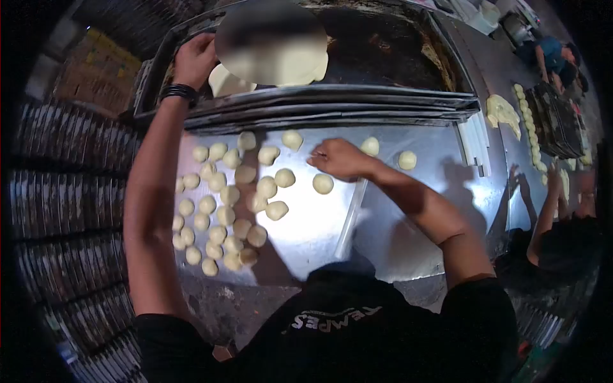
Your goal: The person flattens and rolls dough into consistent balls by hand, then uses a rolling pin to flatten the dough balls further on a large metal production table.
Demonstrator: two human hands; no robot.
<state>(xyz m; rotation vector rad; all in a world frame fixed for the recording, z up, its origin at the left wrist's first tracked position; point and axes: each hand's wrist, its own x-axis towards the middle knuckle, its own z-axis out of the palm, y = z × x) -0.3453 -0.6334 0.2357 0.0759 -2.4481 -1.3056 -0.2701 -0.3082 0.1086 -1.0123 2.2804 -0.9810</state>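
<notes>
My left hand (pixel 195 60) is at the left end of a dark metal tray (pixel 396 96), fingers curled beside a blurred patch. What they grip, if anything, is hidden. Pale flat dough (pixel 230 82) lies in the tray just right of that hand. My right hand (pixel 341 158) is above the metal table (pixel 313 236), its fingers bent together and pointing left, with nothing visible in them. Close to it are a dough ball (pixel 323 184) below, another dough ball (pixel 370 146) to the right and a dough piece (pixel 292 140) up and left.
Several dough balls (pixel 225 215) cluster on the table's left. A clear strip (pixel 351 220) lies near the middle. Stacked trays (pixel 73 204) line the left side. At the far right are a dough slab (pixel 504 115), a row of dough balls (pixel 529 124) and other people (pixel 557 57).
</notes>
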